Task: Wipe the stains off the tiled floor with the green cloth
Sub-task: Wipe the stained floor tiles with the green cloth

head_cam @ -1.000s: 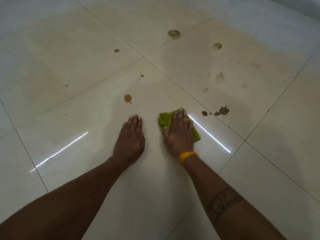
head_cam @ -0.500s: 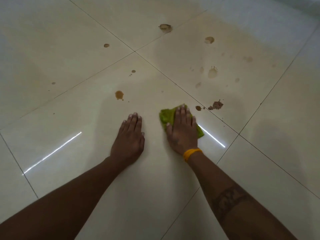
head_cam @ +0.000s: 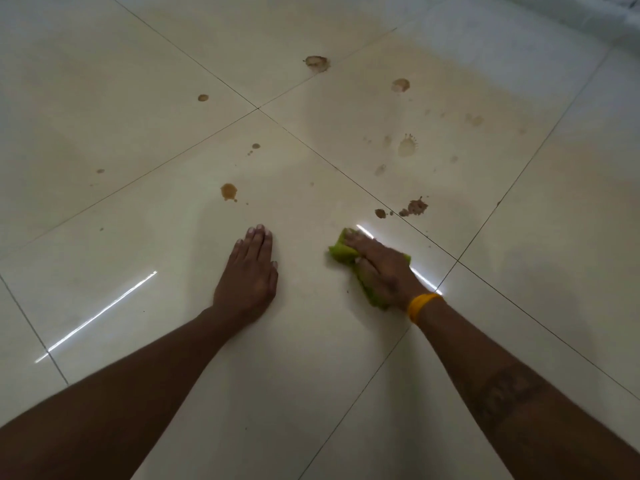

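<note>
Flat right hand presses the green cloth onto the floor tile, fingers straight and together, nothing curled round the fabric; cloth is bunched under the palm, green showing past the fingertips on the left side and down along the thumb edge toward the wrist; yellow wristband sits on that wrist; dark tattoo band marks the forearm further back. Left hand lies palm down on the same tile, fingers straight and closed, holding nothing, set apart from the cloth. Bright light streak shows just by the right fingertips, another streak on the left of the tile. Stains: orange-brown blot ahead of the left hand; dark brown splatter and small dot just beyond the cloth by the grout line, not touched by it; small spot further up; ringed stain on a far joint; another ring to its right; pale splash on the right tile; tiny spots and on the left tile.
</note>
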